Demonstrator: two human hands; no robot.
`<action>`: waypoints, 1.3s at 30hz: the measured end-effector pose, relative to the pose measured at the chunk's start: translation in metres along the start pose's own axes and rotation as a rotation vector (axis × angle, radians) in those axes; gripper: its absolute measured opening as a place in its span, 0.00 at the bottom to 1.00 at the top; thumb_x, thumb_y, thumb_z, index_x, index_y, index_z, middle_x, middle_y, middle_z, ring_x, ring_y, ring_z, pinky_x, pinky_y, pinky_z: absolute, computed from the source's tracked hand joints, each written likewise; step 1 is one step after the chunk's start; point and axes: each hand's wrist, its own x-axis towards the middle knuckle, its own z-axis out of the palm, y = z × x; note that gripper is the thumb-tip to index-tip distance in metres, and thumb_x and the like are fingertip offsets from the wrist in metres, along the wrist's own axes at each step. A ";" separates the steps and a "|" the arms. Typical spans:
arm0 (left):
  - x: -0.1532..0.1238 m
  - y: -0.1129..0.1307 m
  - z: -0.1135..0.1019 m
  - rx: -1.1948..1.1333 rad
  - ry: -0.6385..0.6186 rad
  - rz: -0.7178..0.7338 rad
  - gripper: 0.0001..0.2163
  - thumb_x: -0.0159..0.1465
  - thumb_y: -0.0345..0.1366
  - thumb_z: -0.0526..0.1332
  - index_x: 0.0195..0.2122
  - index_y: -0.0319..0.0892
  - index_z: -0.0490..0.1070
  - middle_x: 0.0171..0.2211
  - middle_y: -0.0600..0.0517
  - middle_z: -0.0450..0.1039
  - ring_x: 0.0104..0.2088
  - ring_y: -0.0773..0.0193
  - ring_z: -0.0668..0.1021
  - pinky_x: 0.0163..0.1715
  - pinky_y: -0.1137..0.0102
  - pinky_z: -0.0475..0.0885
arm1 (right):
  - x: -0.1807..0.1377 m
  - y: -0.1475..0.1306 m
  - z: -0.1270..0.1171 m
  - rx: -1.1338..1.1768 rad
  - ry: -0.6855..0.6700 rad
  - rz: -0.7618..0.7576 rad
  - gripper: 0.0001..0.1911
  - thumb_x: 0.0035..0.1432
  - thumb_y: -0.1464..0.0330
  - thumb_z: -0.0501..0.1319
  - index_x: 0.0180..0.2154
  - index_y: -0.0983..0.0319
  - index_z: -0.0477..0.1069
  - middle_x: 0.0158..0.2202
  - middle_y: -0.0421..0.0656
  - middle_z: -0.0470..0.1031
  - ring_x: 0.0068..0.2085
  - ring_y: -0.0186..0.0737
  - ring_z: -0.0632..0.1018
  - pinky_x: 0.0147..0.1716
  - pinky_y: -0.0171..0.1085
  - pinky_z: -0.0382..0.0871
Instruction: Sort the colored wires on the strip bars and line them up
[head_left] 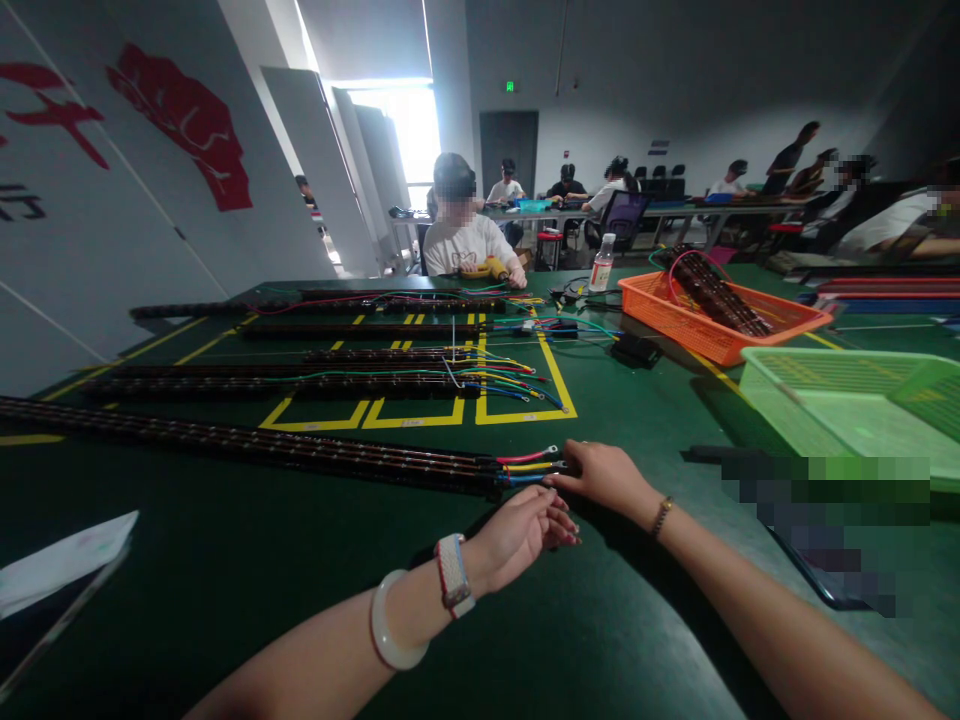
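A long dark strip [247, 445] lies across the green table [225, 570], ending in red, yellow and blue wires [529, 463]. My right hand [604, 475] rests on the table at the wire ends, fingers closed around the tips of the wires. My left hand [521, 530] lies just below the strip's end, fingers stretched out together and holding nothing I can see. It wears a white bangle and a woven band at the wrist.
More dark strips with coloured wires [390, 370] lie further back over yellow floor-style markings. An orange basket [720, 320] and a green basket [840, 405] stand at the right. A plastic bottle [602, 263] and a seated person [465, 235] are behind. White paper [60, 560] lies near left.
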 end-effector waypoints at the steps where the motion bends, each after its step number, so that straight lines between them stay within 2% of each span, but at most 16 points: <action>1: -0.001 0.001 0.000 0.020 -0.003 0.000 0.07 0.62 0.37 0.57 0.33 0.38 0.64 0.27 0.50 0.71 0.29 0.66 0.74 0.37 0.68 0.65 | 0.000 0.000 0.001 0.015 0.001 0.000 0.20 0.52 0.48 0.59 0.28 0.59 0.66 0.25 0.42 0.72 0.25 0.37 0.71 0.22 0.34 0.52; 4: -0.003 0.003 0.002 0.085 -0.017 -0.023 0.08 0.59 0.38 0.61 0.32 0.39 0.64 0.27 0.53 0.70 0.29 0.68 0.73 0.36 0.70 0.64 | 0.001 0.002 0.002 0.145 0.003 -0.055 0.18 0.52 0.51 0.60 0.33 0.60 0.67 0.29 0.43 0.72 0.28 0.38 0.72 0.25 0.34 0.58; 7: -0.005 0.006 0.003 0.096 -0.022 -0.042 0.09 0.58 0.39 0.62 0.30 0.40 0.63 0.24 0.54 0.68 0.27 0.69 0.71 0.38 0.69 0.65 | 0.000 0.003 0.003 0.301 0.065 -0.153 0.22 0.53 0.55 0.62 0.44 0.61 0.66 0.38 0.45 0.71 0.37 0.41 0.73 0.35 0.36 0.65; 9: -0.005 0.006 0.003 0.086 -0.030 -0.043 0.09 0.58 0.39 0.62 0.29 0.40 0.63 0.23 0.55 0.67 0.26 0.70 0.70 0.40 0.68 0.65 | 0.000 0.001 0.004 0.357 0.125 -0.184 0.28 0.53 0.56 0.62 0.52 0.61 0.62 0.45 0.48 0.69 0.43 0.43 0.71 0.42 0.40 0.65; 11: -0.005 0.006 0.003 0.078 -0.034 -0.041 0.09 0.57 0.38 0.63 0.28 0.40 0.63 0.22 0.55 0.67 0.25 0.71 0.69 0.40 0.67 0.65 | 0.000 -0.002 0.006 0.379 0.141 -0.203 0.29 0.54 0.57 0.62 0.55 0.59 0.59 0.48 0.48 0.67 0.47 0.45 0.69 0.46 0.43 0.63; 15: -0.005 0.006 0.004 0.081 -0.028 -0.047 0.10 0.57 0.40 0.63 0.30 0.39 0.66 0.23 0.54 0.68 0.26 0.69 0.70 0.38 0.68 0.65 | 0.003 -0.010 0.010 0.348 0.081 -0.232 0.24 0.56 0.57 0.61 0.52 0.58 0.64 0.44 0.48 0.71 0.45 0.46 0.70 0.45 0.44 0.63; 18: -0.006 0.007 0.004 0.085 -0.040 -0.037 0.12 0.59 0.41 0.60 0.25 0.38 0.66 0.23 0.53 0.68 0.26 0.68 0.71 0.37 0.68 0.64 | 0.006 -0.013 0.012 0.326 0.069 -0.223 0.22 0.56 0.55 0.60 0.48 0.59 0.68 0.39 0.47 0.73 0.41 0.45 0.71 0.42 0.42 0.62; 21: -0.005 0.005 0.003 0.030 -0.017 -0.038 0.14 0.62 0.41 0.56 0.22 0.38 0.64 0.23 0.51 0.68 0.27 0.67 0.72 0.36 0.69 0.65 | 0.011 -0.013 0.015 0.318 0.059 -0.214 0.18 0.56 0.55 0.60 0.42 0.61 0.72 0.35 0.46 0.74 0.38 0.43 0.71 0.39 0.40 0.63; 24: -0.002 0.004 0.002 -0.046 -0.008 -0.061 0.12 0.63 0.38 0.54 0.25 0.37 0.66 0.25 0.49 0.70 0.28 0.66 0.73 0.36 0.69 0.65 | 0.015 -0.012 0.016 0.296 0.045 -0.214 0.17 0.55 0.55 0.61 0.34 0.62 0.73 0.31 0.44 0.72 0.35 0.41 0.70 0.36 0.37 0.63; 27: 0.000 0.006 0.001 -0.069 -0.080 -0.128 0.14 0.65 0.38 0.51 0.32 0.33 0.70 0.30 0.44 0.73 0.32 0.63 0.76 0.42 0.66 0.65 | 0.015 -0.012 0.018 0.253 0.100 -0.246 0.14 0.55 0.57 0.62 0.30 0.63 0.72 0.30 0.44 0.71 0.34 0.39 0.70 0.34 0.36 0.62; 31: 0.001 0.010 0.002 -0.063 -0.124 -0.197 0.21 0.66 0.43 0.48 0.39 0.26 0.70 0.38 0.37 0.74 0.40 0.59 0.77 0.52 0.63 0.61 | 0.012 -0.014 0.018 0.185 0.181 -0.325 0.08 0.57 0.65 0.61 0.31 0.63 0.72 0.29 0.43 0.72 0.33 0.38 0.70 0.35 0.36 0.62; 35: 0.003 0.008 0.002 -0.158 -0.087 -0.145 0.22 0.66 0.47 0.48 0.47 0.31 0.67 0.43 0.39 0.73 0.46 0.57 0.75 0.54 0.61 0.59 | 0.006 -0.016 0.016 0.024 0.306 -0.427 0.06 0.59 0.70 0.59 0.31 0.63 0.73 0.29 0.44 0.72 0.33 0.38 0.69 0.34 0.37 0.60; 39: 0.004 0.005 0.002 -0.271 -0.042 -0.038 0.19 0.65 0.47 0.50 0.41 0.35 0.68 0.41 0.42 0.73 0.45 0.59 0.75 0.55 0.60 0.60 | 0.001 -0.020 0.011 -0.177 0.417 -0.579 0.10 0.62 0.71 0.55 0.30 0.63 0.73 0.28 0.44 0.71 0.31 0.37 0.66 0.35 0.38 0.60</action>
